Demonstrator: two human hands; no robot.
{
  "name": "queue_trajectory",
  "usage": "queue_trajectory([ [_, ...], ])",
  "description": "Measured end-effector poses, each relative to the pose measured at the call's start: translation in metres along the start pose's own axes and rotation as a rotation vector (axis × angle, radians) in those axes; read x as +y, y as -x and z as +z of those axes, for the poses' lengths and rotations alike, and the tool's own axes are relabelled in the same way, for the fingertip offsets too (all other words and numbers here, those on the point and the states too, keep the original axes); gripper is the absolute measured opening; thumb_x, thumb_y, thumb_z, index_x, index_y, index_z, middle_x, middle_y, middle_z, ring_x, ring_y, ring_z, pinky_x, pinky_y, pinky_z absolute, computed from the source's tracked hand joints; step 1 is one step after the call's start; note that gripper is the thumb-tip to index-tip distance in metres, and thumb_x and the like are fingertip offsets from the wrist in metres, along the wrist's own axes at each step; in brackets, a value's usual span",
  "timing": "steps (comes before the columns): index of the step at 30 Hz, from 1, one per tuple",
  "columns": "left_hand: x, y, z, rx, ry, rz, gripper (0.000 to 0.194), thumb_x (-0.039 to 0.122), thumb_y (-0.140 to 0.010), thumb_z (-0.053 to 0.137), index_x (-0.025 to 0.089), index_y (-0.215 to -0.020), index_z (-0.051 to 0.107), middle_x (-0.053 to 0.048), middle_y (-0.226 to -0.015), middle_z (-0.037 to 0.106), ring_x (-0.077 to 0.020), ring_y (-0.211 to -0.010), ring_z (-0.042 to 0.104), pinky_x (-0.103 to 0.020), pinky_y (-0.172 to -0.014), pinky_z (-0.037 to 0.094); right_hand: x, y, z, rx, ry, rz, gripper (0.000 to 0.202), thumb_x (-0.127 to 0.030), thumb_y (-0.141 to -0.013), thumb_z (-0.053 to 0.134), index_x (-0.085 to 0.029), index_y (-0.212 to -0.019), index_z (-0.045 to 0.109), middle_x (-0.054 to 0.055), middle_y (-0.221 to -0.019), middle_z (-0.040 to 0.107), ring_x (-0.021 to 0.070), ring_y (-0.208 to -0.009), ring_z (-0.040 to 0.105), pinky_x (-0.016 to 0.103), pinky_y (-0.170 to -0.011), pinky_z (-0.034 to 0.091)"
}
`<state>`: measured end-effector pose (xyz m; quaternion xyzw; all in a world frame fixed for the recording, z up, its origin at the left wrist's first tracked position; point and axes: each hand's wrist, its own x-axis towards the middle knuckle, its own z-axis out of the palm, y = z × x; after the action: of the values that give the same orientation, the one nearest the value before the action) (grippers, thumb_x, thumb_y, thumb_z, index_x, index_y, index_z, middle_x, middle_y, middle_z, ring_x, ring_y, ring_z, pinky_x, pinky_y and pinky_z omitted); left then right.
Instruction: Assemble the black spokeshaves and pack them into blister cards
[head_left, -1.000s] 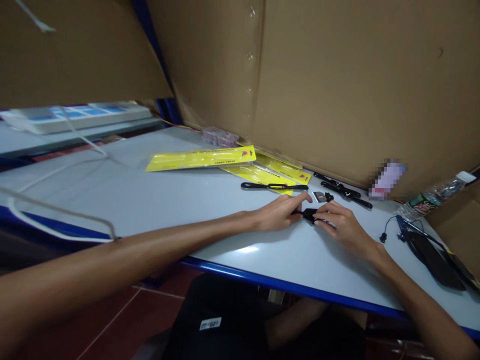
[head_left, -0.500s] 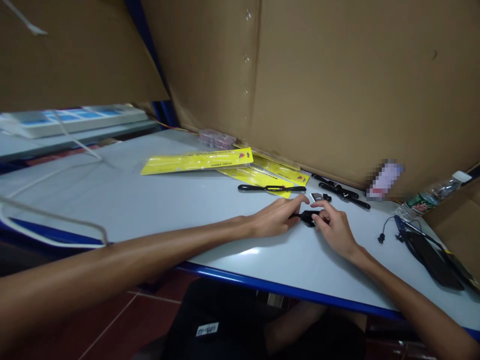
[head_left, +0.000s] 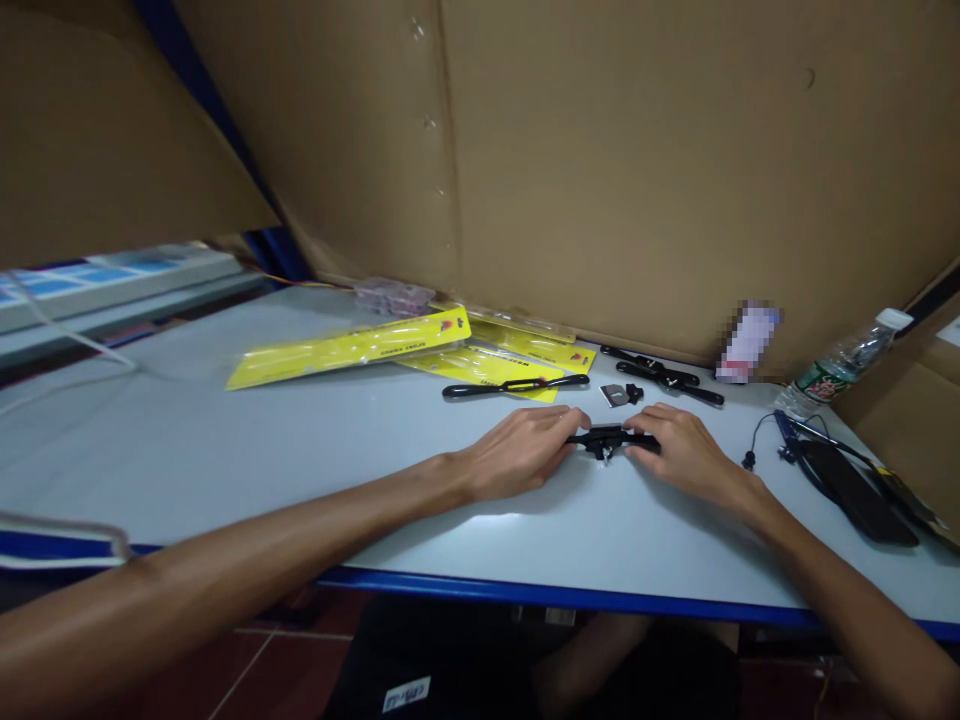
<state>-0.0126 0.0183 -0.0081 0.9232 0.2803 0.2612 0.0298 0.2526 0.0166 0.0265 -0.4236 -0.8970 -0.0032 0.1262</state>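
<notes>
Between my two hands is a black spokeshave [head_left: 604,440], its middle body and a small silver screw facing me. My left hand [head_left: 529,447] is closed around its left handle. The right handle is in the grip of my right hand [head_left: 679,447], with fingers wrapped over it. Just beyond lies a flat metal blade [head_left: 614,396] beside a small black part [head_left: 634,393]. Another black spokeshave body [head_left: 517,386] with an open slot rests farther left, partly over a yellow package. More black spokeshaves [head_left: 667,376] lie together behind my right hand.
Yellow blister packages [head_left: 352,348] lie across the back of the table [head_left: 225,450], near a clear plastic box [head_left: 394,296]. On the right stand a plastic bottle [head_left: 832,372] and, in front of it, a dark flat object with cords [head_left: 855,490]. Cardboard panels [head_left: 600,180] rise behind.
My right hand has moved from the tool's middle to its right handle. The spokeshave's body and silver screw now show between both hands. The view has shifted slightly.
</notes>
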Motion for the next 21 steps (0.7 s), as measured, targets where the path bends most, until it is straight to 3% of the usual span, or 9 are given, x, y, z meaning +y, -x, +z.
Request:
queue_trajectory([
  [3, 0.0, 0.0, 0.0, -0.006, -0.009, -0.021, 0.017, 0.016, -0.097, 0.044, 0.018, -0.114, 0.047, -0.007, -0.096, 0.068, -0.021, -0.086, 0.066, -0.032, -0.072, 0.051, 0.001, 0.001, 0.009, 0.021, 0.067, -0.062, 0.01, -0.018, -0.093, 0.063, -0.016, -0.094, 0.073, 0.007, -0.092, 0.072, 0.0209, -0.087, 0.063, 0.033, -0.076, 0.045],
  [8, 0.004, -0.005, -0.003, -0.065, 0.038, -0.191, 0.023, 0.029, -0.097, 0.054, 0.017, -0.117, 0.053, -0.006, -0.091, 0.068, -0.0207, -0.08, 0.064, -0.031, -0.069, 0.047, -0.005, 0.005, 0.01, 0.134, 0.184, -0.134, 0.018, -0.017, -0.098, 0.056, -0.014, -0.09, 0.072, 0.007, -0.086, 0.07, 0.0186, -0.078, 0.061, 0.03, -0.065, 0.039],
  [12, 0.003, -0.009, -0.004, -0.149, 0.044, -0.264, 0.024, 0.039, -0.1, 0.055, 0.017, -0.098, 0.064, -0.004, -0.078, 0.067, -0.0186, -0.069, 0.061, -0.028, -0.06, 0.037, -0.014, 0.007, 0.008, 0.171, 0.219, -0.13, 0.017, -0.016, -0.097, 0.056, -0.014, -0.088, 0.071, 0.006, -0.083, 0.069, 0.017, -0.072, 0.061, 0.03, -0.06, 0.033],
  [15, 0.001, -0.01, -0.005, -0.183, 0.04, -0.273, 0.028, 0.037, -0.102, 0.052, 0.017, -0.087, 0.066, -0.003, -0.072, 0.066, -0.0167, -0.063, 0.057, -0.027, -0.057, 0.031, -0.015, 0.007, 0.01, 0.177, 0.195, -0.113, 0.014, -0.017, -0.095, 0.06, -0.014, -0.087, 0.071, 0.005, -0.083, 0.069, 0.0166, -0.071, 0.061, 0.03, -0.06, 0.032],
  [21, 0.001, -0.009, -0.002, -0.173, -0.017, -0.235, 0.025, 0.034, -0.102, 0.053, 0.018, -0.089, 0.066, -0.003, -0.072, 0.066, -0.0163, -0.063, 0.057, -0.027, -0.057, 0.029, -0.012, 0.007, 0.013, 0.207, 0.162, -0.131, 0.014, -0.017, -0.092, 0.06, -0.015, -0.084, 0.071, 0.004, -0.08, 0.069, 0.0158, -0.068, 0.06, 0.03, -0.06, 0.032],
])
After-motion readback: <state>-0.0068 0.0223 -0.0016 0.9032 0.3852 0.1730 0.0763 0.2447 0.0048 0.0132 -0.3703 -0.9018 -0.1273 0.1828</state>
